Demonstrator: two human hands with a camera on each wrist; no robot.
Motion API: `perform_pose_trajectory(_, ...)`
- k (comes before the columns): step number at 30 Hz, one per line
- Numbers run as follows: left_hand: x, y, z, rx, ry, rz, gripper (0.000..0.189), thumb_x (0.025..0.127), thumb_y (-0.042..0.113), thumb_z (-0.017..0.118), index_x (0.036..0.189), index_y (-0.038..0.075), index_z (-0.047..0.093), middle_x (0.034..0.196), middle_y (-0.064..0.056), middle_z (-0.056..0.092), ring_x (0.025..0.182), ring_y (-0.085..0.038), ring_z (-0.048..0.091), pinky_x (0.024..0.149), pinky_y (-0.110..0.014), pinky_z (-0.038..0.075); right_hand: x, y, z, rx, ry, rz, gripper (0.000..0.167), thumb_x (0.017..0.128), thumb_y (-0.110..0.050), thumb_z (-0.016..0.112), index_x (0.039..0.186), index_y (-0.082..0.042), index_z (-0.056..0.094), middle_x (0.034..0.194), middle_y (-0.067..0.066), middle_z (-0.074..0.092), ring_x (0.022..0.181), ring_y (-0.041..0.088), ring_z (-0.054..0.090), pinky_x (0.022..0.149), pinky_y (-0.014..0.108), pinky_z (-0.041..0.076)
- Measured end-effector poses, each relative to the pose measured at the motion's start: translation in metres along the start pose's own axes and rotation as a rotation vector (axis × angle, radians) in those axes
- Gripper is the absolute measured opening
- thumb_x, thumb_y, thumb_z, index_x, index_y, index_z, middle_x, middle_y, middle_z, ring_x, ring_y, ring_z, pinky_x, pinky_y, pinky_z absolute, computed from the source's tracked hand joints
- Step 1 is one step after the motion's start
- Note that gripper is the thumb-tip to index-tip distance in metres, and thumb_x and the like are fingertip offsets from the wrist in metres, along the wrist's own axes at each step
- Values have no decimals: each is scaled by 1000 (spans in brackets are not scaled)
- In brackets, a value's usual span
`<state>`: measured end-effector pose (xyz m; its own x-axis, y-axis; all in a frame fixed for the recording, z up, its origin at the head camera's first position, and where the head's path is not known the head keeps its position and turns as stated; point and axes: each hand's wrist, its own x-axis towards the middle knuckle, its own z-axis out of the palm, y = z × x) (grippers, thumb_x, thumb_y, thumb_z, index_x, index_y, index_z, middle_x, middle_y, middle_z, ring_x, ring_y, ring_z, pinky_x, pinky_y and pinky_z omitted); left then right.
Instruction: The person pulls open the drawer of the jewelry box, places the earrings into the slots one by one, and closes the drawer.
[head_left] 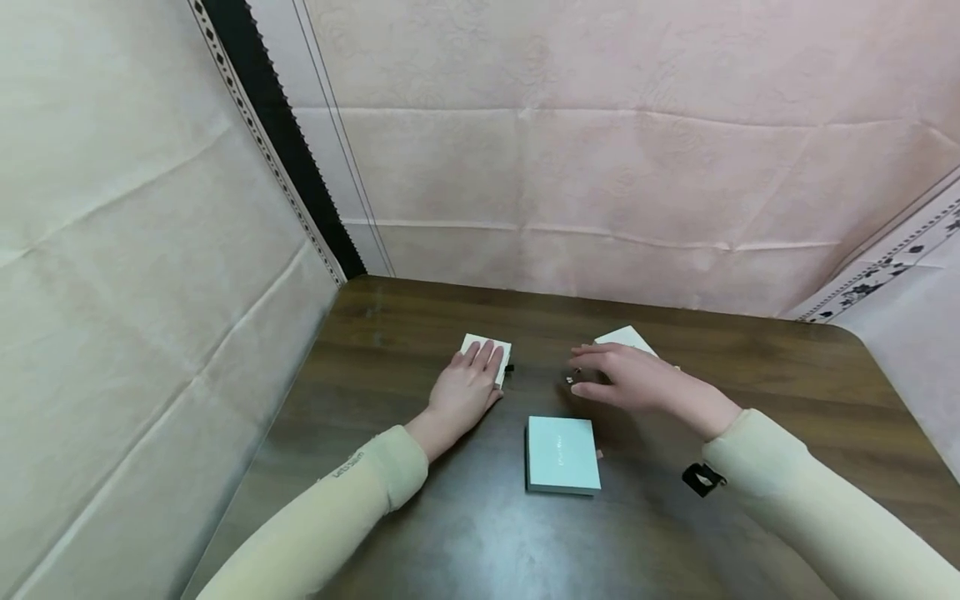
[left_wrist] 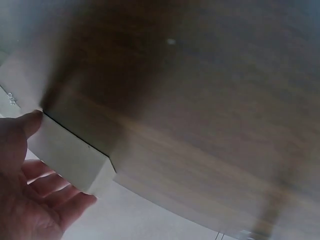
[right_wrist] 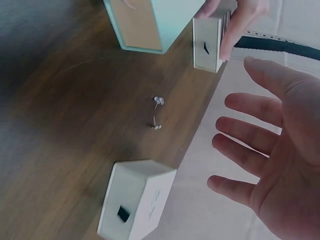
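Note:
My left hand holds a small white box at the far left of the table. Its fingers lie over the top and the thumb sits at the near side; a black ribbon tab sticks out of the box's right end. To the right, my right hand hovers with fingers extended and apart, nothing in it. Close to it on the wood lie two small sparkling stud earrings. Partly behind that hand stands a second white box with a black tab. A mint-green box lies nearer me, between the hands.
The brown wooden table has rounded far corners. Pale cloth hangs along its back and left side. A black wrist device sits at the right sleeve.

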<state>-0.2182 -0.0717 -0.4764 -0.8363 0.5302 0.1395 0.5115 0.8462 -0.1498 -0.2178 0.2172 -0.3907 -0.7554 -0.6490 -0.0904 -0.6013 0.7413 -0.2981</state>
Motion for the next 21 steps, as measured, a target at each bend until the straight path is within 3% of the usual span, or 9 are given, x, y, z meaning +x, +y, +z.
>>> perform_pose_trajectory(11, 3, -2, 1, 57, 45, -74, 68, 103, 45, 72, 155, 5, 55, 155, -15, 59, 142, -30, 58, 110, -44, 54, 55, -10, 0, -40, -98, -69, 47, 107, -33, 68, 141, -1, 69, 148, 22, 62, 140, 42, 57, 115, 58, 47)
perform_pose_trajectory(21, 2, -6, 0, 44, 33, -49, 67, 105, 46, 69, 157, 9, 54, 158, -13, 56, 146, -28, 55, 116, -43, 49, 95, -14, 9, -131, -171, -66, 39, 106, -30, 69, 135, -3, 72, 140, 18, 69, 137, 40, 59, 114, 56, 48)
